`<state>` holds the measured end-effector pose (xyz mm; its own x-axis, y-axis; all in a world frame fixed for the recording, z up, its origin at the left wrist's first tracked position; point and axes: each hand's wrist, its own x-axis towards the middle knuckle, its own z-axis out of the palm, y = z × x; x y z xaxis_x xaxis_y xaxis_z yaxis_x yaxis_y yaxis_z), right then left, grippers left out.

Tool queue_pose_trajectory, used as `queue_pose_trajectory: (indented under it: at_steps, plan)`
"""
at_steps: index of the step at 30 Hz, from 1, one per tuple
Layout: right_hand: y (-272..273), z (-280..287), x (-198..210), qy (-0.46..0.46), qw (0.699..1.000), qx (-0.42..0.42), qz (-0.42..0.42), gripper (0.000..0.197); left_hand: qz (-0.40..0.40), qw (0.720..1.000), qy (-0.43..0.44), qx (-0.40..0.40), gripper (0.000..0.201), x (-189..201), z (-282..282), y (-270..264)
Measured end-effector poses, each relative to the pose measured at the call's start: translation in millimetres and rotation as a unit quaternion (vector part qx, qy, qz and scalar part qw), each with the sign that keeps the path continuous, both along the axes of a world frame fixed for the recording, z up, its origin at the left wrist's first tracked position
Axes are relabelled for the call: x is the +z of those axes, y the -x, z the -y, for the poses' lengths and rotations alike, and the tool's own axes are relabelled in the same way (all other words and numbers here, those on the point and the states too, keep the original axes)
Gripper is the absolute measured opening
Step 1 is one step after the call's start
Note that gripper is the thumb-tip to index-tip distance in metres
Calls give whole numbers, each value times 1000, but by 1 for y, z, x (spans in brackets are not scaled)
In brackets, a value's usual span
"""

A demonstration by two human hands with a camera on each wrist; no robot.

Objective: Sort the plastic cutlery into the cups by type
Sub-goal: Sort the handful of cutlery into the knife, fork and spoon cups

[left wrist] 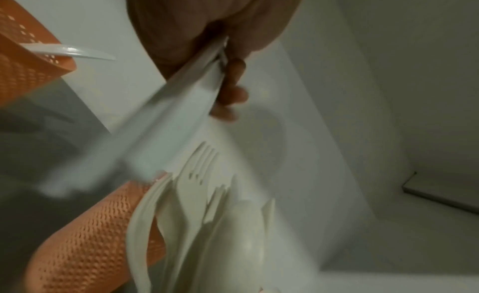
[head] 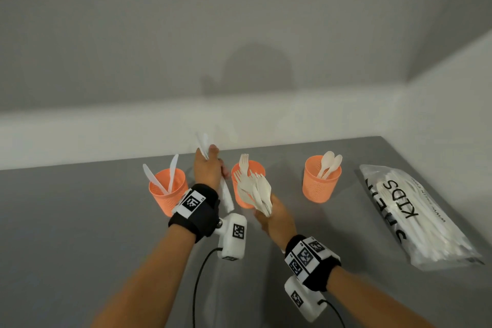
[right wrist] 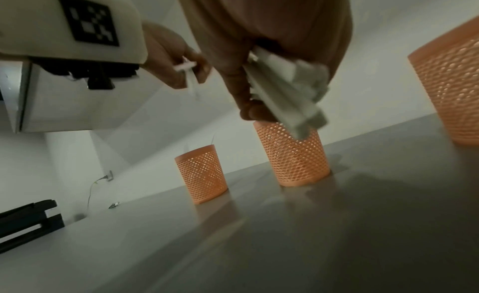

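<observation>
Your left hand (head: 206, 168) curls around white knives (head: 204, 147), just left of the middle cup (head: 241, 196), which holds forks. Your right hand (head: 277, 217) grips a fanned bundle of cutlery (head: 255, 190) in front of that cup. The knife cup (head: 167, 196) stands to its left, the spoon cup (head: 320, 184) to its right.

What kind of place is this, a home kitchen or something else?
Probably a bare recording corner, not a kitchen: a plain grey table against blank white walls, holding only three orange mesh cups and a bag of cutlery.
</observation>
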<state>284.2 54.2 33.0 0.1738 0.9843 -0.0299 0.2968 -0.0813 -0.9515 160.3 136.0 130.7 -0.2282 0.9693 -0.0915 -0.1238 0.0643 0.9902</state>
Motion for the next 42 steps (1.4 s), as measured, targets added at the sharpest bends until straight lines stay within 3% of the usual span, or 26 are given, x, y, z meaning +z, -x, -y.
queue_pose_trajectory:
  at_steps: [3,5,11,16,20,25,29,33,35,37,42]
  plan:
    - [1,-4,3,-19,998,-33,59,34,-107,988,41,-103,30,1,11,-4]
    - [3,-6,3,-32,996,-47,65,40,-135,979,58,-141,32,-2,20,-10]
    - [6,-10,7,-17,998,-21,60,17,-186,976,27,-111,36,-16,27,-21]
    - [8,-10,5,12,1000,0,-7,20,-240,967,-30,-76,19,-13,22,-20]
    - [10,-14,0,12,1000,3,-23,27,-190,980,-56,-30,17,-11,23,-20]
    - [20,-19,-5,29,999,-14,-24,34,-242,962,-53,-115,11,-20,27,-18]
    - [24,-23,-11,41,999,-4,-21,20,-194,975,-97,-48,22,-5,19,-9]
    - [26,-21,-10,65,995,16,-77,10,-54,990,-112,66,22,20,-6,23]
    - [26,-22,-4,86,990,8,-108,19,21,990,-99,99,22,26,-21,48]
    - [25,-25,3,102,985,-1,-139,26,24,988,-86,127,24,26,-34,72]
    - [16,-26,15,135,975,5,-178,23,5,974,-73,214,44,21,-64,116]
